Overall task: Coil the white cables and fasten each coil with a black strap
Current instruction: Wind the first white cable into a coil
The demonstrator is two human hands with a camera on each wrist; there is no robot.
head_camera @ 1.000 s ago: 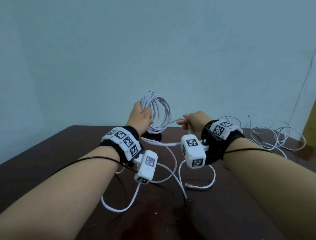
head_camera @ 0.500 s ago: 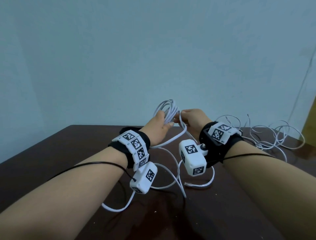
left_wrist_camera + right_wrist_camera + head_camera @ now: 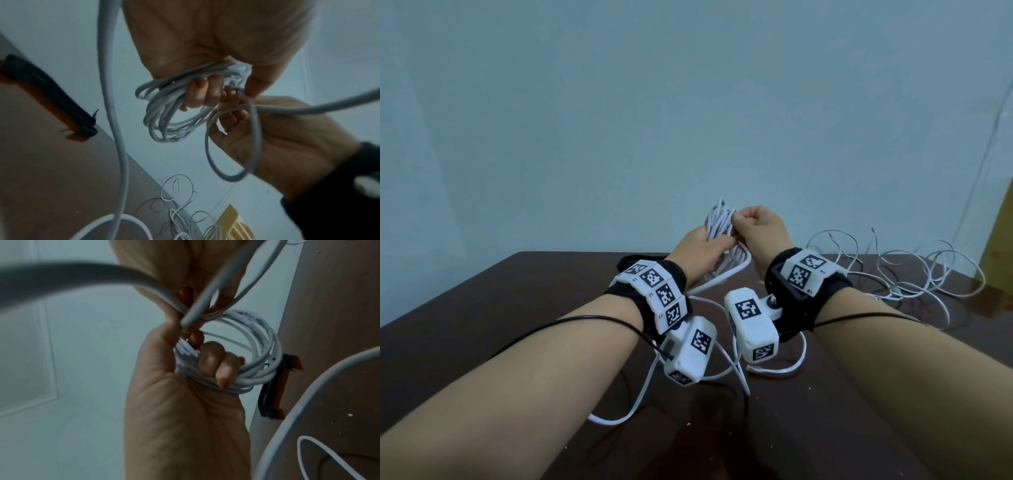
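Observation:
My left hand [image 3: 700, 248] grips a coil of white cable [image 3: 719, 219] held upright above the far side of the table; its fingers [image 3: 197, 92] curl round the bundled turns [image 3: 164, 113]. My right hand [image 3: 755, 228] is right against it and pinches a fresh loop of the same cable [image 3: 232, 146] at the top of the coil [image 3: 259, 353]. The cable's loose tail [image 3: 619, 416] hangs down and lies on the table under my wrists. A black strap [image 3: 628, 262] lies flat on the table behind my left wrist and also shows as black strap [image 3: 270, 395].
The dark brown table [image 3: 482, 325] stands against a pale blue wall. A tangle of thin white cables [image 3: 900, 274] spreads over the table's far right. A yellow wooden object [image 3: 232, 224] stands beyond the right edge.
My hands have come together: the right hand carried a loop of cable across to the coil. The coil has turned from face-on to edge-on, and the left hand sits lower.

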